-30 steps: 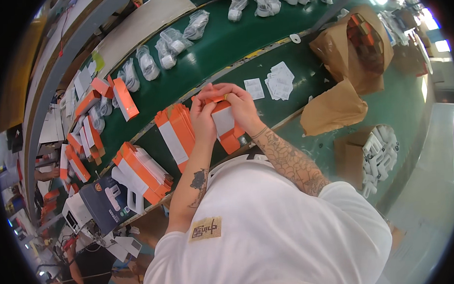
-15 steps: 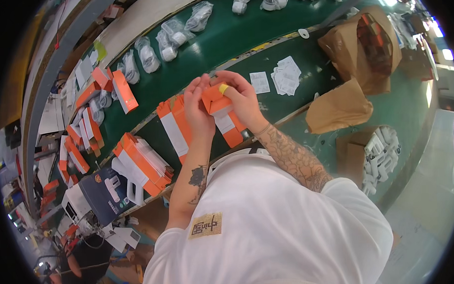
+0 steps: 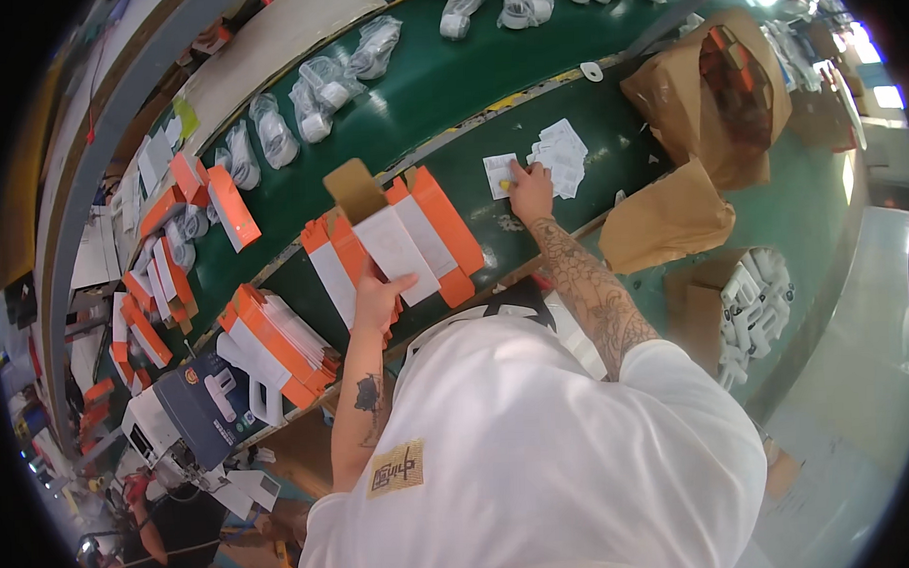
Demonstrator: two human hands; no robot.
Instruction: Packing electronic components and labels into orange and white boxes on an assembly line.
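Gripping opened-out orange-and-white cardboard carton [image 3: 398,256], left hand [image 3: 377,301] had fingers curled; brown cardboard flap [image 3: 354,190] beyond them stood unclosed. White square paper leaflet [image 3: 496,172] lay under fingertips of right hand [image 3: 531,191], outside carton; pinch unclear.

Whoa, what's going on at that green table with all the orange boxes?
Someone's left hand is holding an orange and white box with a brown flap sticking out. Their right hand has its fingertips on a white paper slip, next to a pile of slips. Farther across the green table, lumpy things in clear plastic lie in a row.
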